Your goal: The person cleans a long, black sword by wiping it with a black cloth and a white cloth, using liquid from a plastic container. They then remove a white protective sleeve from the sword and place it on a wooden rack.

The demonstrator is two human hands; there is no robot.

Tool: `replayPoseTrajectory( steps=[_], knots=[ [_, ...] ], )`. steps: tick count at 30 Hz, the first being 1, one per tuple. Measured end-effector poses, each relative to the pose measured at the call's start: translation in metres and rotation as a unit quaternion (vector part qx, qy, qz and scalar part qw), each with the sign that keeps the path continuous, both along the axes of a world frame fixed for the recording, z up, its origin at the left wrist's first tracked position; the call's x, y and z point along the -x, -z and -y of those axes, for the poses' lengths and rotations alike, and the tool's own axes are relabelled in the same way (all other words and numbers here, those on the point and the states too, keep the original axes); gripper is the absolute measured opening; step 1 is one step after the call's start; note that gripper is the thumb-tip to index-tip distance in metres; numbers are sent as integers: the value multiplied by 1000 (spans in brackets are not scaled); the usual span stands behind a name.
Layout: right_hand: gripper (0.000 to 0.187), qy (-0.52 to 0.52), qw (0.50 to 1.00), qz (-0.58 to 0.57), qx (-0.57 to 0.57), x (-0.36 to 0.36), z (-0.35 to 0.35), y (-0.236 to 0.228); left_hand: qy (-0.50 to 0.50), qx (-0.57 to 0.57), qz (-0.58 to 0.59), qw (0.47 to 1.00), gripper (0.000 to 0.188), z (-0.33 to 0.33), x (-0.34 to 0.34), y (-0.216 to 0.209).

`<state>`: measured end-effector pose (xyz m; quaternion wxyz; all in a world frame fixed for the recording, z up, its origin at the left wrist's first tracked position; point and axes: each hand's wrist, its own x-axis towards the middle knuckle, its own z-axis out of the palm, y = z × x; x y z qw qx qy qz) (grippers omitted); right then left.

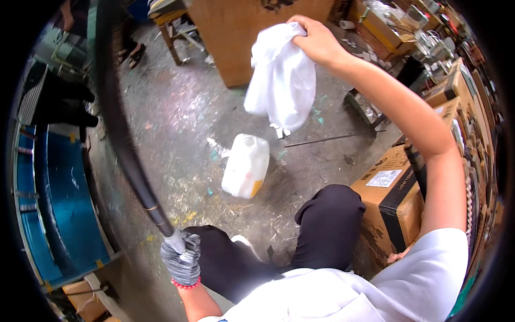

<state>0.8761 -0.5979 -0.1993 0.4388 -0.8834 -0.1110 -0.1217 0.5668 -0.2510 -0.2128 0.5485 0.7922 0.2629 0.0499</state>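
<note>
My left hand (182, 258), in a grey knitted glove with a red bead bracelet at the wrist, is closed around the grey end of a long black pole (131, 155). The pole runs up past the top edge and looks bent in this picture. With my bare right hand (316, 40), raised far ahead, I pinch the top of a crumpled white plastic bag (284, 80). It hangs loose above the floor. Below it, apart from both hands, a whitish plastic jug (245, 165) with some yellow at one lower corner rests on the floor.
A taped cardboard box (391, 198) is beside my right knee. A large brown box (225, 37) stands ahead, and a thin rod (322, 140) lies on the stained floor. Blue panels (67, 198) line the left side. Cluttered cartons (381, 35) fill the far right. Another person's foot (137, 55) shows far left.
</note>
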Motion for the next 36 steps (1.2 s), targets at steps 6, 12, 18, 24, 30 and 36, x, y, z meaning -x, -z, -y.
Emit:
replayPoseTrajectory(
  steps=[6,12,18,24,30,36],
  knots=[
    [27,-107,992,69,-17,56,-88,87,-96,-38,88,991,16,-46,34,22],
    [30,-232,963,-5,136,131,-108,195,-59,-48,158,985,22,-88,59,49],
    [32,-85,990,-19,110,124,-126,198,-49,-211,206,954,21,-107,64,74],
    [20,-84,976,79,184,112,-141,230,-66,91,242,964,23,-78,53,58],
    [19,-127,969,110,181,97,-125,239,-58,105,255,959,12,-87,60,67],
    [20,-204,973,81,76,16,-71,269,-72,88,228,967,17,-80,59,63]
  ],
)
